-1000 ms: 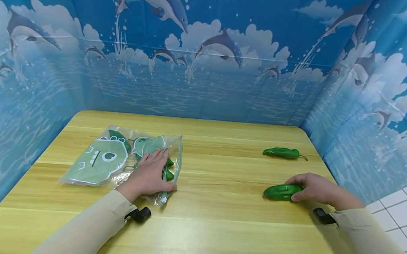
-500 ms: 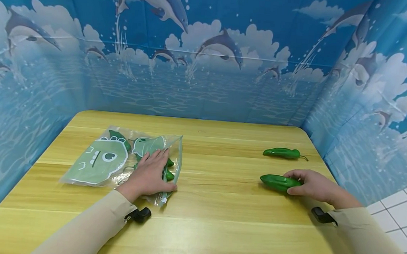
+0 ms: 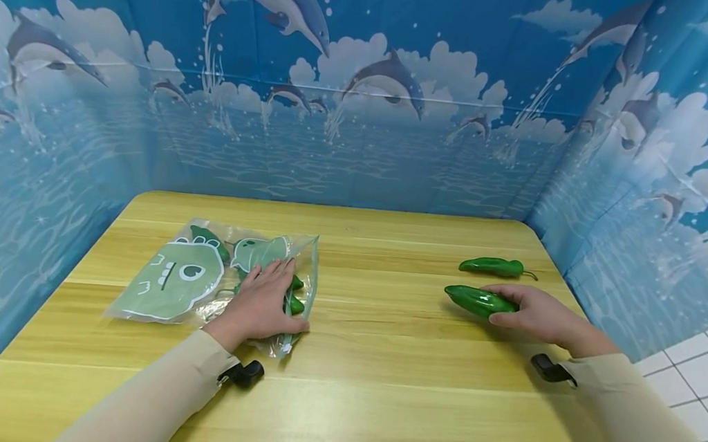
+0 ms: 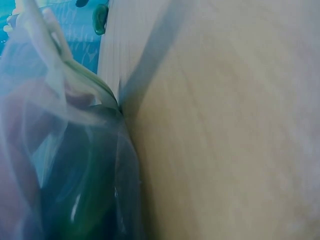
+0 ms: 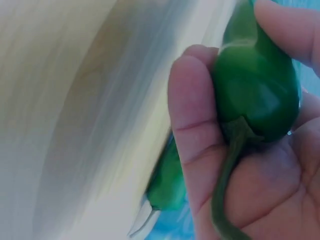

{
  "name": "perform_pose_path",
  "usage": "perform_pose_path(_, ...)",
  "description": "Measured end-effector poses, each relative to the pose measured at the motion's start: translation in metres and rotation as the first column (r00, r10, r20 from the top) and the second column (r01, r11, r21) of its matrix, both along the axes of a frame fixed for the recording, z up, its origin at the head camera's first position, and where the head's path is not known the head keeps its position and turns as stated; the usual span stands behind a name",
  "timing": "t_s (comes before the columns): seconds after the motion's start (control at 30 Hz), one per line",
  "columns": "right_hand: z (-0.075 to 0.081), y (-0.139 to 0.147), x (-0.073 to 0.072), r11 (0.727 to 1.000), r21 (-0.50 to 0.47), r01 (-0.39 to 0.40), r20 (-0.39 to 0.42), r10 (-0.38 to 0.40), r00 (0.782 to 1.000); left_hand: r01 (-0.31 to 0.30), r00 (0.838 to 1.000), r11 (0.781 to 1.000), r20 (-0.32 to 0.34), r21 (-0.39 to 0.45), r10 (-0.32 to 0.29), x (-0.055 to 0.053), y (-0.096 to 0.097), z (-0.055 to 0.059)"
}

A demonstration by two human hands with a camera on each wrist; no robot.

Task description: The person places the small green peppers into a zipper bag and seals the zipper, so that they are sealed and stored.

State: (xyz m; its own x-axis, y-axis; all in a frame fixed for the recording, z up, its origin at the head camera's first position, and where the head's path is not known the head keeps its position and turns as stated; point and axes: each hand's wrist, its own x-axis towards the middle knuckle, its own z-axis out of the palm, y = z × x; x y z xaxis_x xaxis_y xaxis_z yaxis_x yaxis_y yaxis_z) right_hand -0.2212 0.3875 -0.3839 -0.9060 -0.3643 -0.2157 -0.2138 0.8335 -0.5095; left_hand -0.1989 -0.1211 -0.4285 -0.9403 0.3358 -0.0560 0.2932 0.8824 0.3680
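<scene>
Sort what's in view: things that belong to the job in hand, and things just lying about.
Apparently part of the job:
right hand, holding a green pepper
left hand, resting on the clear printed bag
peppers inside
other pepper, lying apart (likely)

Just surroundings, it seems:
wooden table
dolphin curtain
white tiles

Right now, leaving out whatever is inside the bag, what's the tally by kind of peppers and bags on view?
Green peppers: 2 (held pepper, loose pepper)
Clear printed bag: 1
Total: 3
</scene>
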Motion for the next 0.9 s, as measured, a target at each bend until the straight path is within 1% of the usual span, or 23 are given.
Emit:
perform_pose_path(0.3, 0.005, -0.016, -0.003, 1.0, 0.003, 0.002, -0.053, -0.002, 0.999, 0.004, 1.0, 1.0, -0.002, -0.012, -0.004, 0.0, 0.0, 0.0)
perform_pose_path(0.53, 0.01, -0.033, -0.006, 1.0, 0.004, 0.025, -0.053, -0.025, 0.998, 0.0, 1.0, 1.0, 0.006, -0.009, 0.0, 0.0, 0.001, 0.002)
perform_pose_path(0.77, 0.014, -0.046, -0.01, 1.0, 0.011, 0.018, -0.089, -0.017, 0.996, 0.0, 1.0, 1.0, 0.01, -0.001, 0.0, 0.001, 0.002, 0.003)
perform_pose_path(0.9, 0.016, -0.052, -0.013, 1.0, 0.002, 0.016, -0.089, -0.015, 0.996, -0.001, 1.0, 1.0, 0.01, -0.001, 0.001, 0.001, 0.001, 0.003)
